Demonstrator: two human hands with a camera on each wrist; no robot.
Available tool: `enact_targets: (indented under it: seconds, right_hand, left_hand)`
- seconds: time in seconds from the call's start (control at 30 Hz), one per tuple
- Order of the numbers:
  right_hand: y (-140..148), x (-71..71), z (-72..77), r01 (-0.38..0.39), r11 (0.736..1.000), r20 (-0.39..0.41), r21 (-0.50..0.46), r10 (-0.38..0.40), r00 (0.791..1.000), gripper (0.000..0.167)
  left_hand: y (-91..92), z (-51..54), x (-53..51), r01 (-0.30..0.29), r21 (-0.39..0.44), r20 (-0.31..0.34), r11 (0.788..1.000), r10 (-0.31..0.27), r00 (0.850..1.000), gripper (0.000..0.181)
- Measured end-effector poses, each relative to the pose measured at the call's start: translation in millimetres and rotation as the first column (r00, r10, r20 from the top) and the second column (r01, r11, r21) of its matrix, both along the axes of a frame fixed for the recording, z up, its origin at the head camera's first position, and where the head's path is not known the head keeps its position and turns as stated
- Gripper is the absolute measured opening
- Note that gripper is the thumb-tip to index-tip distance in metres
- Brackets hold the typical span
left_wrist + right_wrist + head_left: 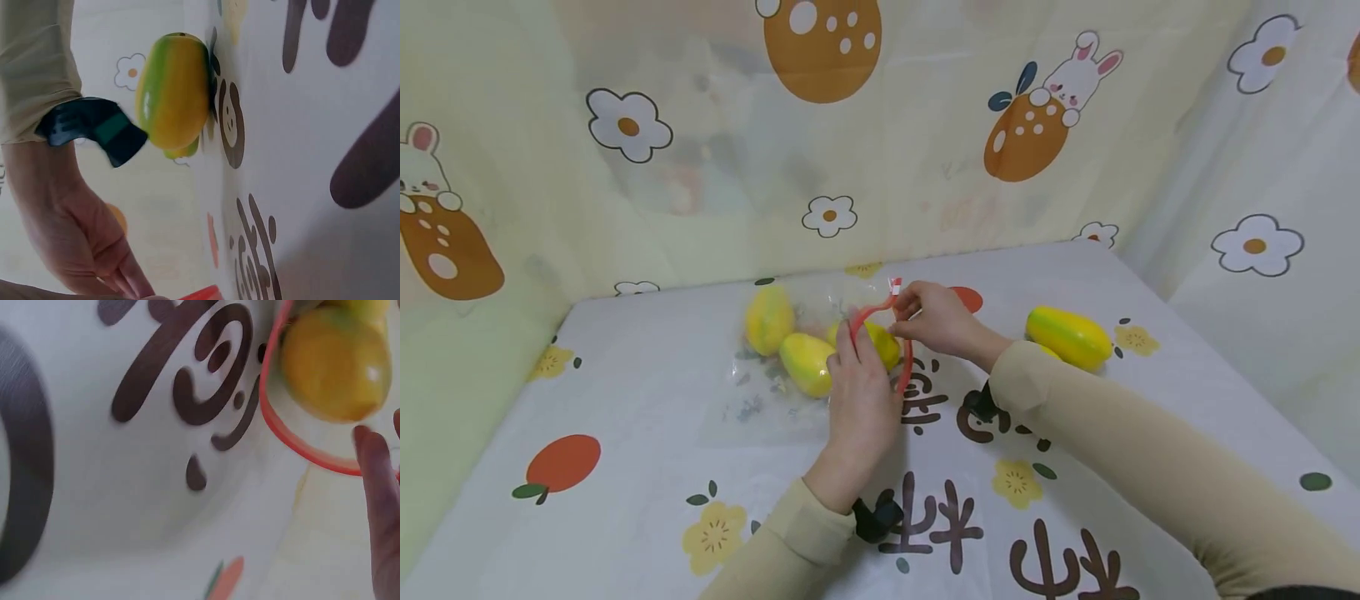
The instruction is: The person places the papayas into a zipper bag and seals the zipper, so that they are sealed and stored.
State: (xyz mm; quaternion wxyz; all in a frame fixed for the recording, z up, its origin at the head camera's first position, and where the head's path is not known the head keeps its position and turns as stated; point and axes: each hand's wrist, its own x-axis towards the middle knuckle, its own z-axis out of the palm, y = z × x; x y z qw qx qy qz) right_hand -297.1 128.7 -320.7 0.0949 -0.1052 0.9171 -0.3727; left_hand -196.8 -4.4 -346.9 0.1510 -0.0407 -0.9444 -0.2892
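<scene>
A clear plastic bag with a red edge lies on the table, its mouth spread toward the right. Several yellow-green fruits are inside, among them a mango-shaped one and another farther back. My left hand holds the near side of the mouth, the red strip at its fingertips. On the far side, my right hand pinches the red edge. The right wrist view shows a finger of it at the red edge, close to a fruit in the bag.
To the right of the bag lies a long yellow-green papaya, with another fruit partly hidden by the right sleeve. A printed cloth covers the table. Patterned curtains hang behind and at both sides.
</scene>
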Motion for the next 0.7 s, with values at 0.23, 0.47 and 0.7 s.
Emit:
enact_targets:
  seconds: [0.23, 0.47, 0.7]
  right_hand:
    - [7, 3.0, 0.2, 0.013, 0.990, 0.114, -0.140, 0.003, 0.994, 0.029]
    - [40, 12.4, 15.0, -0.041, 0.994, 0.048, -0.105, 0.046, 0.998, 0.023]
    - [108, 24.1, 39.6, -0.036, 0.999, 0.044, -0.009, 0.037, 0.998, 0.037]
  left_hand:
    - [0.3, -2.7, -0.4, -0.005, 0.015, 0.007, 1.000, 0.005, 1.000, 0.102]
    - [0.4, -2.7, -0.7, -0.026, 0.030, 0.013, 0.999, 0.026, 1.000, 0.099]
    - [-0.2, -0.8, -0.2, -0.022, 0.033, 0.003, 0.999, 0.022, 1.000, 0.101]
